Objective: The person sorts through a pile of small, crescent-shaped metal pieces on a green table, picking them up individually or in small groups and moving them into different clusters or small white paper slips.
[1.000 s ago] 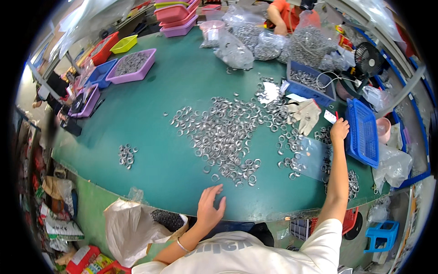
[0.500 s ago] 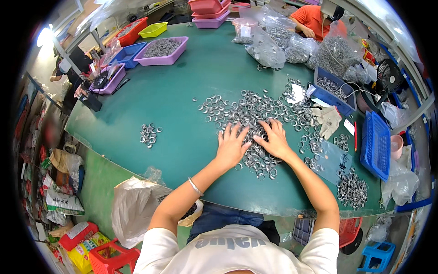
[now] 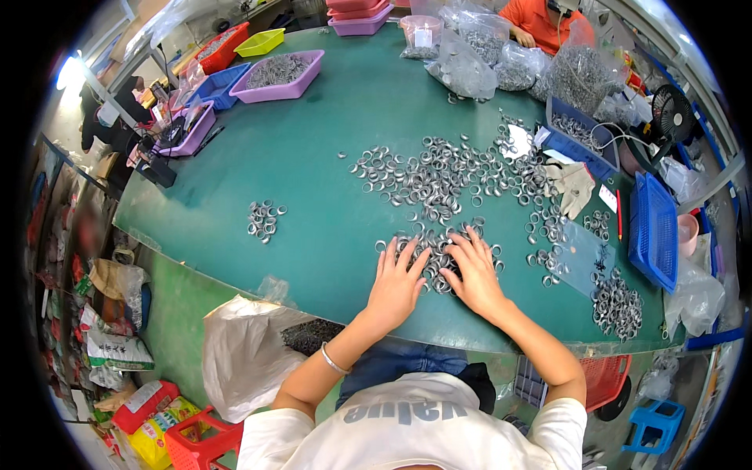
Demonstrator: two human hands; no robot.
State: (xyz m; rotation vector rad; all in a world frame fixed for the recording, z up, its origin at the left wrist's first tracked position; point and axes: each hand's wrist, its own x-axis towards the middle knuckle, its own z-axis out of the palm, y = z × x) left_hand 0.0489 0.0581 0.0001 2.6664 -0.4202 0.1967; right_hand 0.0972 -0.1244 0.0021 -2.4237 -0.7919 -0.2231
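Observation:
My left hand (image 3: 398,283) lies on the near part of the table, fingers spread, its tips touching some small grey metal rings (image 3: 435,270). Across from it, my right hand (image 3: 476,276) also has its fingers apart over the same rings. That near cluster is gathered between and around the two hands, and some rings are hidden beneath the fingers. Beyond them spreads a larger heap of rings (image 3: 435,176), trailing off to the right. A small group of rings (image 3: 265,222) sits apart on the left.
The green table (image 3: 329,117) carries another ring pile (image 3: 616,305) at the near right, a glove (image 3: 574,188), a blue basket (image 3: 654,231) and a fan (image 3: 671,113). A purple tray (image 3: 313,74) of parts stands far left. A person in orange (image 3: 540,22) sits opposite. An open sack (image 3: 243,352) stands below the edge.
Both hands have drawn back toward me, bringing a cluster of rings nearer the front edge. A gap of bare table now shows between parts of this cluster and the larger heap.

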